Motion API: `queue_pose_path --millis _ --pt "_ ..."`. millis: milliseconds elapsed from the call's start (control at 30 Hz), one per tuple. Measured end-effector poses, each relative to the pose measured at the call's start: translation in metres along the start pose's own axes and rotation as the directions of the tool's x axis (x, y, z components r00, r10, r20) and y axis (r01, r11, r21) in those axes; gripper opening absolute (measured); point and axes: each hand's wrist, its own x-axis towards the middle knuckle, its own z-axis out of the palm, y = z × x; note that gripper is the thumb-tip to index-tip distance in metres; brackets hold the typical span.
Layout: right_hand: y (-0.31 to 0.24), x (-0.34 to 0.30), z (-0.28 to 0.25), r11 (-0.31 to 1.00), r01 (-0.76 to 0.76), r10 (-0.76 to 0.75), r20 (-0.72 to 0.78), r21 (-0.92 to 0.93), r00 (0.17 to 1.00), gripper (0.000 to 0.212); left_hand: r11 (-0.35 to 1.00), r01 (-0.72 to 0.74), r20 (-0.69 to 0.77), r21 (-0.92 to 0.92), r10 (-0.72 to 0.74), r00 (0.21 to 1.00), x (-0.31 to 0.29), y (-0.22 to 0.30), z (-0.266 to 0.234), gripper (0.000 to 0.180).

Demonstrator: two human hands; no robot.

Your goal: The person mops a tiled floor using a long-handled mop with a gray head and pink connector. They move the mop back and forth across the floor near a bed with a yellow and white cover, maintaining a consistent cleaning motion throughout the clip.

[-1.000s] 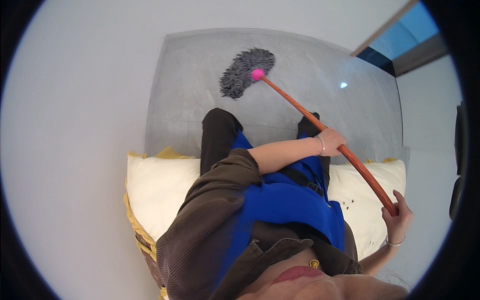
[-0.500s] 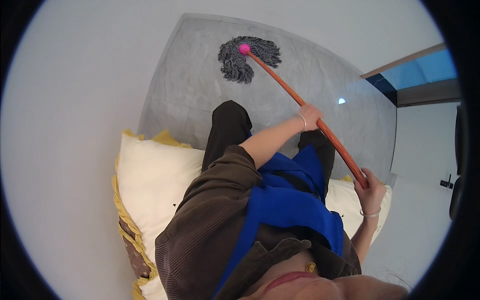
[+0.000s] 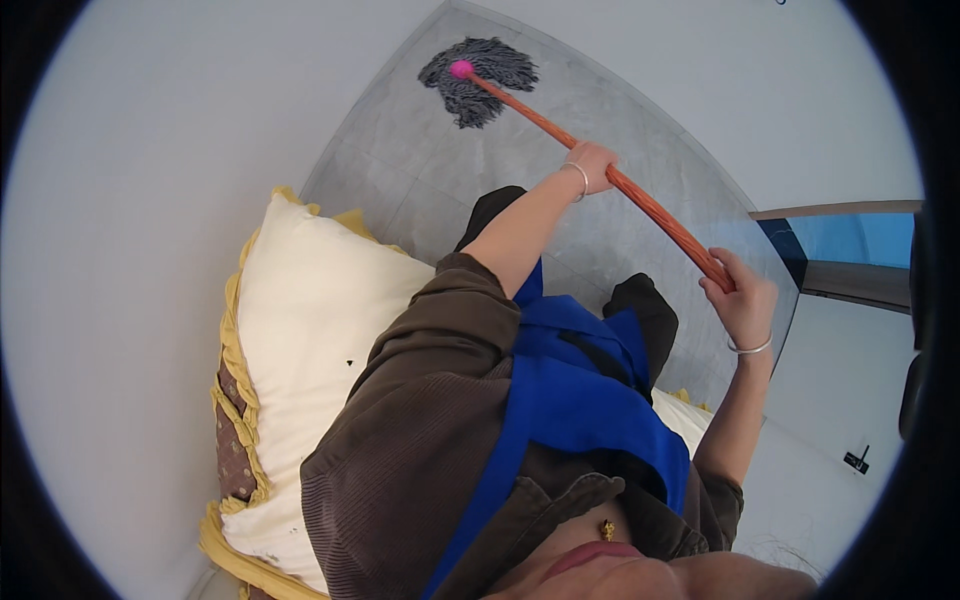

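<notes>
A mop (image 3: 665, 222) with an orange-red handle slants across the grey tiled floor. Its grey string head, joined by a pink round socket, lies spread on the tiles at the far end. My left hand (image 3: 592, 167), with a bracelet at the wrist, is closed round the middle of the handle. At the handle's near end, my right hand (image 3: 745, 300) wraps over the tip, also with a bracelet at the wrist. The left forearm reaches out over my knee.
White cushions (image 3: 320, 290) with yellow ruffles lie at my left and behind me. White walls (image 3: 210, 110) rise on both sides of the tiled floor (image 3: 400, 170). A wooden-framed opening with blue glass (image 3: 850, 238) stands at the right.
Both hands and the handle have shifted farther out in the view, with the mop head a little farther off and left. My view has tilted, too. The grip is the same.
</notes>
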Motion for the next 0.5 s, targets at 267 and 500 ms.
queue_pose_path --millis 267,500 --pt "-0.005 0.029 0.003 0.956 0.27 -0.293 -0.429 -0.115 0.854 0.015 0.983 0.185 -0.143 0.018 -0.181 0.973 -0.057 -0.01 -0.05 0.017" --pt "-0.007 0.041 0.004 0.88 0.421 -0.034 -0.853 0.222 0.521 0.018 0.978 0.208 -0.277 -0.021 -0.206 0.939 -0.091 0.018 -0.086 0.02"
